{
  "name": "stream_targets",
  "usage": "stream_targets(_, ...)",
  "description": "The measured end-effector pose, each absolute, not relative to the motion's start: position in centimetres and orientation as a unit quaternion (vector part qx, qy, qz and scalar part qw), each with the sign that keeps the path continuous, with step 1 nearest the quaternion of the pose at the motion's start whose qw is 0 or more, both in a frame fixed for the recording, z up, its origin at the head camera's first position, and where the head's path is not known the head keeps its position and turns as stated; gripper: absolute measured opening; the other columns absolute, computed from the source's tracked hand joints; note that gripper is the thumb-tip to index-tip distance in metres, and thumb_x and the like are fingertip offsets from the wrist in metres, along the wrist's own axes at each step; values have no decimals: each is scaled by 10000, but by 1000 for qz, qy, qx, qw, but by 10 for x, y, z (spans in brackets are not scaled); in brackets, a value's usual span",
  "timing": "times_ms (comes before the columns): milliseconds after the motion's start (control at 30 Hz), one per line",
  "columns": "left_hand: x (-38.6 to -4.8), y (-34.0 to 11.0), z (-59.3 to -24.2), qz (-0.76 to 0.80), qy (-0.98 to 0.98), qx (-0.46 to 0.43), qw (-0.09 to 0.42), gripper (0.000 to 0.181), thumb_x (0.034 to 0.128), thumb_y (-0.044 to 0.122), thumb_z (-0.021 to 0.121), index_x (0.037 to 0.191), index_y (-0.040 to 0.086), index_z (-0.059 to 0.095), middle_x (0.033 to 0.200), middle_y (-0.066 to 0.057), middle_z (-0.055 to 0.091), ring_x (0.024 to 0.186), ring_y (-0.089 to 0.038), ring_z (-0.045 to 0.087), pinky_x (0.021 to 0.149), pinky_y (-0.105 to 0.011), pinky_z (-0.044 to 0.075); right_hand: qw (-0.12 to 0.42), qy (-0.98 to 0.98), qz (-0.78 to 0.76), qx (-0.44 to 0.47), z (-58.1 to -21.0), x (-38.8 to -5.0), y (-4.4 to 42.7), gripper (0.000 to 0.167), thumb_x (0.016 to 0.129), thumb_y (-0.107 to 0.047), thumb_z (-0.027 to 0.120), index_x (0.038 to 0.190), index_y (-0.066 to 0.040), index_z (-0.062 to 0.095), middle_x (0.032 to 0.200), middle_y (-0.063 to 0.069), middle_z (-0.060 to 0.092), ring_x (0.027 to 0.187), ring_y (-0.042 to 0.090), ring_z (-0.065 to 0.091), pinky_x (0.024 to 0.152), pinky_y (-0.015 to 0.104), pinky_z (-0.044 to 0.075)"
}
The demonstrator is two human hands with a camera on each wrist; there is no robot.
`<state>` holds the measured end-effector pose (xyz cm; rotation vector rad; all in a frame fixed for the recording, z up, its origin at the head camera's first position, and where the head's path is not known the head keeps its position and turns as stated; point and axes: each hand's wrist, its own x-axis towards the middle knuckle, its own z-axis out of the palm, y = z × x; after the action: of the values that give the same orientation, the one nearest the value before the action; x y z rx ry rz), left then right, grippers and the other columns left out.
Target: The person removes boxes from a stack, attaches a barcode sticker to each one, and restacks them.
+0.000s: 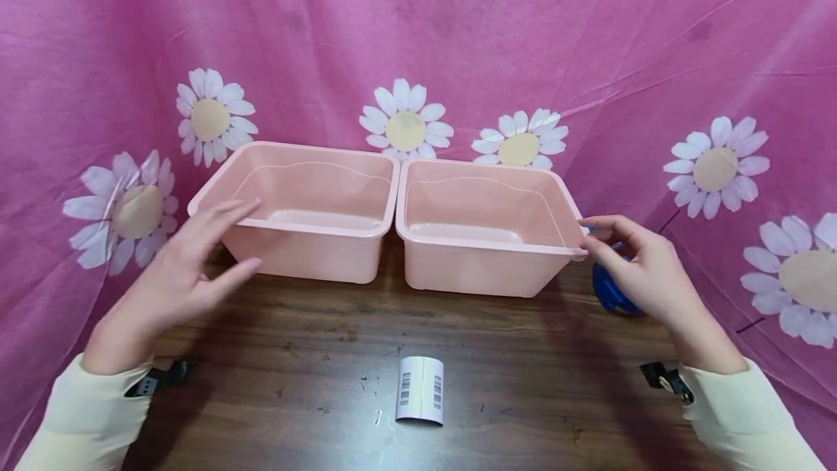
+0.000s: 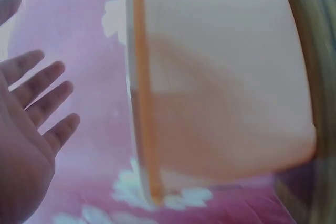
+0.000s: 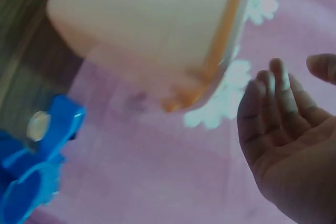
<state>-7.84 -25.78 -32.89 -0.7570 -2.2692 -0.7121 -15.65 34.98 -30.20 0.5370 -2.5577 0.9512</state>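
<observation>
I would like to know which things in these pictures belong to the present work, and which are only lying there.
Probably in the work:
left bin, with the left hand near it
right bin, with the right hand near its corner

Apparently just lying about:
card with barcodes, untouched
blue thing, partly behind the right hand

I see pink daisy-print cloth [image 1: 418,27], the brown surface [image 1: 294,420], a curved barcoded label [image 1: 420,391] and a blue, probably plastic item [image 1: 611,288].
</observation>
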Motion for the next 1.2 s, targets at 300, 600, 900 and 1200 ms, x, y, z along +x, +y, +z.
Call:
stream_targets(300,-72,-212,-322,-169,-892,-348,234,943,871,367,912,1701,201,495,1671,-59,579,1526,-296,537,1376,-200,158,211,-879,236,358,-306,-131,303,566,930,-83,883,1465,-191,733,1369,35,776,1234,101,660,1069,51,405)
stream_targets(600,-73,-183,-332,-137,-907,-361,166,984,936,562,846,1758,292,378,1788,-29,447,1643,-329,436,1345,-630,311,133,-889,213,382,-322,-120,276,773,951,-269,908,1646,-224,571,1684,15,580,1592,301,515,1318,55,163)
stream_targets(900,-73,-165,-341,-131,-907,-376,138,914,997,639,751,1764,352,346,1841,23,353,1715,-285,333,1389,-643,211,110,-903,199,364,-333,-113,261,770,995,-411,854,1680,-276,528,1728,-31,524,1692,297,380,1431,316,211)
stream_targets(1200,-74,-156,-351,-125,-902,-389,137,855,1041,691,655,1767,389,319,1850,69,318,1707,-294,341,1451,-409,-66,117,-902,182,374,-335,-116,254,812,991,-444,843,1703,-273,492,1755,-22,499,1699,296,364,1425,488,257)
